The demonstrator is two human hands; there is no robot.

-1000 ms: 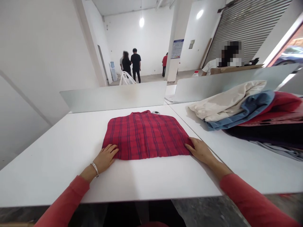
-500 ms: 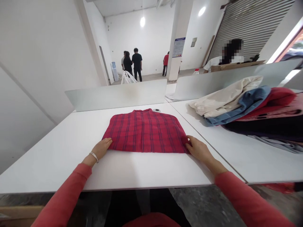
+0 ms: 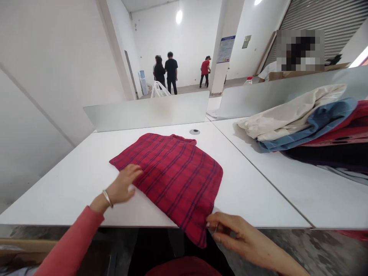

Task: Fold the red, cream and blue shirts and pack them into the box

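A: Head view. Position of the red plaid shirt?
B: Folded, askew on the white table, one corner overhanging the front edge.
A: Left hand?
B: Loose, fingers spread at the shirt's near edge, grasping nothing.
A: Right hand?
B: Fingertips meet the fabric beside the overhanging corner; cannot tell whether they pinch it.

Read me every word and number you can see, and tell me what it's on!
No words or numbers can be read.
Poster on the pillar: printed, but too small and blurred.
Red checked shirt: no writing shows.
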